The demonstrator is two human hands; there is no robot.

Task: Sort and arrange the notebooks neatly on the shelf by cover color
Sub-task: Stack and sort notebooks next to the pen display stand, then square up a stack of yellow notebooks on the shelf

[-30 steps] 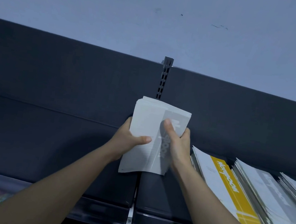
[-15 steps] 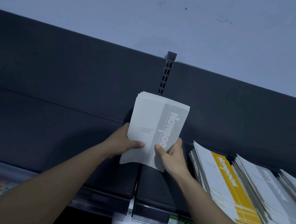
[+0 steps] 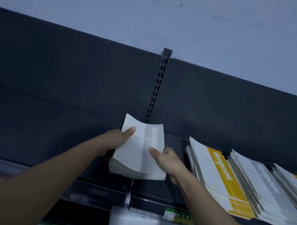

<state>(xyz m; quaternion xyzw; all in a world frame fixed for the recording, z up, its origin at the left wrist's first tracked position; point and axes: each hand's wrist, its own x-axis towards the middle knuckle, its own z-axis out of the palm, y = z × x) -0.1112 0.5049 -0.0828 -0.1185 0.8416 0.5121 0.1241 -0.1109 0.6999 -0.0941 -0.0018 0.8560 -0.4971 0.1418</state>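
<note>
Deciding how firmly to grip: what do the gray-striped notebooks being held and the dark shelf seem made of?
Gray-striped notebooks: paper with thin, matte card covers, apparently; the stack bows and its page edges fan. Shelf: probably painted metal, dark and matte, judging by its slotted upright.

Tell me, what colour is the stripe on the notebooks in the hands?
Grey, with pale lettering, on the held notebook stack; head view.

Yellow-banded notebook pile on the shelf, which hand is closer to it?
Right. The right hand grips the grey-banded notebook stack on the side facing the yellow-banded notebook pile; the left hand grips its far side.
</note>
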